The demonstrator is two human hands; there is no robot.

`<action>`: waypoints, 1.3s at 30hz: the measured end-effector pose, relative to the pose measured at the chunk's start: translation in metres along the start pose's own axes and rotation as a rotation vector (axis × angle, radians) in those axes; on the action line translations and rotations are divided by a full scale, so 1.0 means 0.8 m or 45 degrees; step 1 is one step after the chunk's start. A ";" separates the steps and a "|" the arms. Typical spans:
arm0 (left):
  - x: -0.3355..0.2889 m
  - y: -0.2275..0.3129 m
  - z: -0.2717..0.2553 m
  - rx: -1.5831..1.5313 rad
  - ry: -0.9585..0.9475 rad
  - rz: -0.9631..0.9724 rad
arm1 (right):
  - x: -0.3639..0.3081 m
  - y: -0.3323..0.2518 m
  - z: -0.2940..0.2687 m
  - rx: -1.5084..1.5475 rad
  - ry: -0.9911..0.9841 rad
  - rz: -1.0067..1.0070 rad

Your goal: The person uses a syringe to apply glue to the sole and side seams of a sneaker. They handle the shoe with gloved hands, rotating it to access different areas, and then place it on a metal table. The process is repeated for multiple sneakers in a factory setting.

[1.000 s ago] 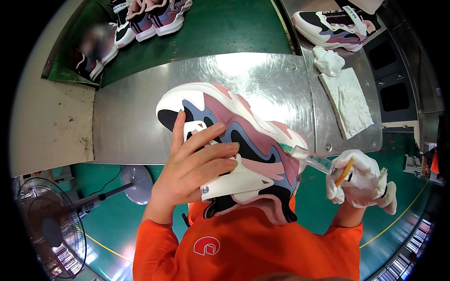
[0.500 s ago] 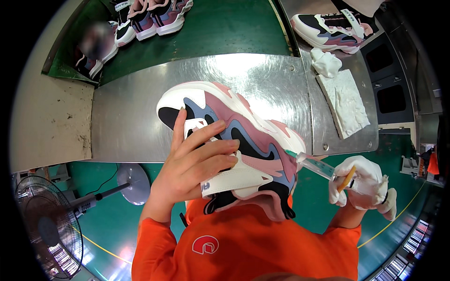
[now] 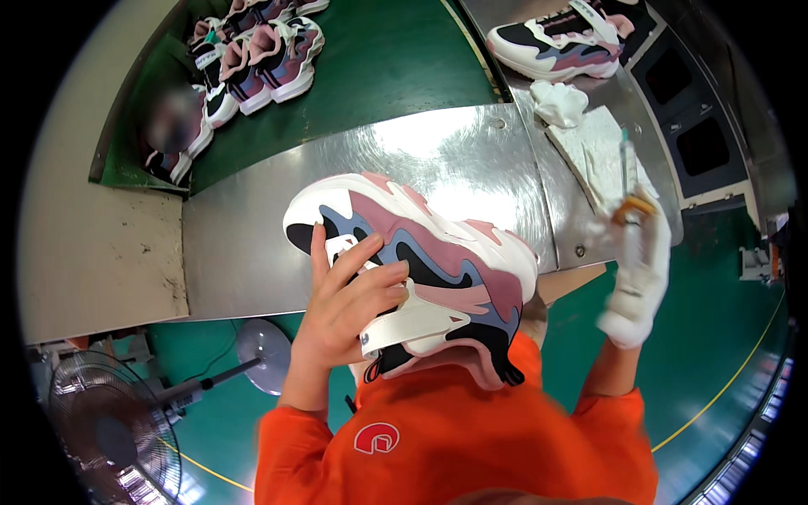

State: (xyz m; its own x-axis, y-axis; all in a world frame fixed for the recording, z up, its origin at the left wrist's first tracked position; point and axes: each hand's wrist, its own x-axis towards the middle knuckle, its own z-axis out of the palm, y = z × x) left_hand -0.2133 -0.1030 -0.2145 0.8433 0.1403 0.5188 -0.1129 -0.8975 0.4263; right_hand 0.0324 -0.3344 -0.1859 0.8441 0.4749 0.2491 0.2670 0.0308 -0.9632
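Observation:
A pink, white, blue and black sneaker (image 3: 438,269) lies on its side, held over the near edge of the metal table with its sole turned away from me. My bare left hand (image 3: 349,295) grips it across the tongue and strap, fingers spread along the upper. In a white glove, my right hand (image 3: 644,261) holds a syringe (image 3: 628,168) with an orange-yellow flange; its greenish tip points away from me, over the white pad (image 3: 589,151). The glove is blurred by motion, and the syringe stands clear of the sneaker.
Beside the pad lies a crumpled white cloth (image 3: 559,103). Another sneaker (image 3: 555,42) rests at the far right of the metal table (image 3: 244,244). Several matching sneakers (image 3: 282,63) stand on the green belt (image 3: 387,59) at the far left. A fan (image 3: 114,429) is at the lower left.
My right hand has moved the syringe away from the sneaker's heel end, up and right toward the pad, turning its tip away from me. My left hand still grips the sneaker.

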 end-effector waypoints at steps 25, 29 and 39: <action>-0.009 0.001 0.001 -0.053 0.036 -0.002 | 0.069 -0.042 0.065 -0.459 -1.403 -0.541; -0.008 0.001 -0.001 -0.051 0.013 -0.006 | 0.080 -0.050 0.072 -0.458 -1.597 -0.422; -0.005 -0.003 -0.003 -0.092 -0.007 0.041 | 0.077 -0.057 0.056 -0.591 -1.452 -0.380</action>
State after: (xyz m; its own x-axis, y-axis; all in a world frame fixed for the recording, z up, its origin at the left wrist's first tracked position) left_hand -0.2175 -0.1001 -0.2159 0.8414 0.1099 0.5292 -0.1773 -0.8688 0.4623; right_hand 0.0515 -0.2675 -0.1312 -0.0937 0.9956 -0.0007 0.7096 0.0663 -0.7015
